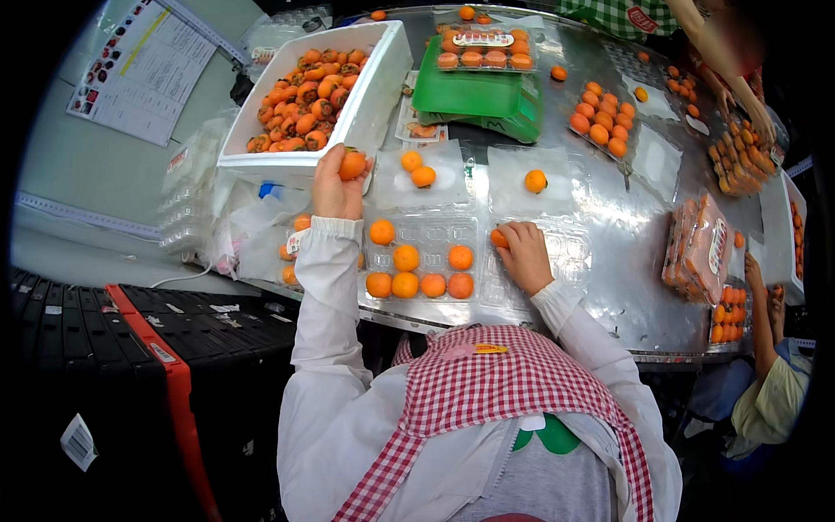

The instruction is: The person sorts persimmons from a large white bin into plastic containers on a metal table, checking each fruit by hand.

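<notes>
My left hand (338, 186) holds an orange persimmon (352, 166) by the near corner of a white foam box (385, 78) heaped with persimmons (306, 98). My right hand (526, 254) has its fingers on another persimmon (500, 238) at the upper left of a clear plastic clamshell (567, 251). One persimmon (535, 181) rests on that pack's padded lid. To its left, an open clamshell (408, 231) has several persimmons (406, 258) in its cups, some cups bare. Two persimmons (423, 176) lie on its padded lid.
Filled clamshells (486, 49) rest on a green tray (466, 98) behind. More packs (698, 248) stand right, where other people's hands (760, 124) work. Stacked empty clamshells (189, 189) stand left. Black crates (215, 326) flank the metal table (626, 261) at lower left.
</notes>
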The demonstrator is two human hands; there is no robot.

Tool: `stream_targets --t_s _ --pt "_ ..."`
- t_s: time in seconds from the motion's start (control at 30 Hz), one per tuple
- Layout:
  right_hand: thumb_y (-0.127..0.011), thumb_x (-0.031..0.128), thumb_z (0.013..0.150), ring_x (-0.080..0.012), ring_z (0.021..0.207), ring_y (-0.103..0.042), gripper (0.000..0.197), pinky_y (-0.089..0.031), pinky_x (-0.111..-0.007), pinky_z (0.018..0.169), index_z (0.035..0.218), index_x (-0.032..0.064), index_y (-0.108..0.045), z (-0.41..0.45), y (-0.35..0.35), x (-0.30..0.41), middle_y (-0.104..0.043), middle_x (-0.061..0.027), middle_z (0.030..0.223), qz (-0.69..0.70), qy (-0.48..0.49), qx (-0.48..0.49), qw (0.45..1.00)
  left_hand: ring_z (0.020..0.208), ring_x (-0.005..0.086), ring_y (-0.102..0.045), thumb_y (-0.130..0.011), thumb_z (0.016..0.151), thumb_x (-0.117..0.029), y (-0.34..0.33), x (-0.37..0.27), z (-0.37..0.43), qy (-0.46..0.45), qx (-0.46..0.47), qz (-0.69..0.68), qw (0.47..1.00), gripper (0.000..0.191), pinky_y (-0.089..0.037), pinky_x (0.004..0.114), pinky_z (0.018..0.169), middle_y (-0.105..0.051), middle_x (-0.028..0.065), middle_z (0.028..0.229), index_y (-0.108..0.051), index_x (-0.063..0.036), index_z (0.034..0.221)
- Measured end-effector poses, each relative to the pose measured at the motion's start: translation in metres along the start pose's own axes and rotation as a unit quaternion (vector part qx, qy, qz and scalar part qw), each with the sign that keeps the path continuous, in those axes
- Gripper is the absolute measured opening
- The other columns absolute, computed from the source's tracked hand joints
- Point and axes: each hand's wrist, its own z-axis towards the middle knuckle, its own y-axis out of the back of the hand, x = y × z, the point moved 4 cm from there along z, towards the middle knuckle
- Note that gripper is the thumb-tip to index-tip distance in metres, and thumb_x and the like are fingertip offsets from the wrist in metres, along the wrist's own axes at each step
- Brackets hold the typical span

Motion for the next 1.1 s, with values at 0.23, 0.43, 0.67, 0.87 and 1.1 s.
stream_targets --t_s 0.23,0.43,0.67,0.87,1.1 --pt "-0.064 0.010 0.069 -0.0282 0.094 -0.048 0.032 -0.038 -0.038 0.083 0.099 0.0047 -0.053 0.002 0.006 0.001 -0.053 -0.0101 0.099 0.034 -0.009 -0.018 0.999 0.094 0.0207 -0.052 -0.052 0.085 -0.017 0.009 -0.073 0.060 -0.261 -0.037 0.252 0.931 0.037 -0.046 0.034 0.077 -0.047 0.0134 0.107 -0.038 0.0018 0.114" --pt "-0.066 0.008 0.068 -0.0284 0.088 -0.051 0.033 -0.043 -0.035 0.077 0.099 0.0031 -0.053 0.001 0.026 0.000 -0.054 -0.0121 0.096 0.148 -0.067 -0.111 0.980 0.098 0.0189 -0.053 -0.052 0.086 -0.019 -0.005 -0.072 0.052 -0.279 -0.045 0.345 0.895 0.046 -0.045 0.029 0.081 -0.047 0.0152 0.115 -0.034 0.0033 0.122" --pt "-0.069 0.008 0.070 -0.0179 0.085 -0.055 0.047 -0.045 -0.028 0.076 0.111 0.0026 -0.046 -0.002 0.051 0.023 -0.053 -0.0095 0.103 0.356 -0.124 -0.130 0.917 0.089 0.0172 -0.058 -0.051 0.088 -0.014 -0.050 0.059 -0.058 0.040 0.277 0.348 0.895 0.035 -0.047 0.028 0.079 -0.057 0.0111 0.103 -0.044 0.0006 0.118" --pt "-0.070 0.007 0.068 -0.0174 0.088 -0.054 0.051 -0.044 -0.027 0.077 0.113 0.0029 -0.045 -0.003 0.074 0.048 -0.051 -0.0098 0.105 0.360 -0.055 -0.135 0.922 0.101 0.0208 -0.054 -0.049 0.090 -0.012 -0.080 0.098 -0.143 0.220 0.361 0.190 0.886 0.040 -0.047 0.032 0.083 -0.050 0.0116 0.116 -0.037 -0.0008 0.126" --pt "-0.067 0.011 0.074 -0.0141 0.088 -0.053 0.043 -0.044 -0.026 0.077 0.111 0.0015 -0.047 -0.008 0.069 0.044 -0.053 -0.0072 0.104 0.431 -0.133 -0.099 0.887 0.100 0.0229 -0.055 -0.041 0.094 -0.023 -0.078 0.111 -0.160 0.294 0.294 0.030 0.909 0.039 -0.049 0.035 0.083 -0.049 0.0143 0.115 -0.036 0.0028 0.122"
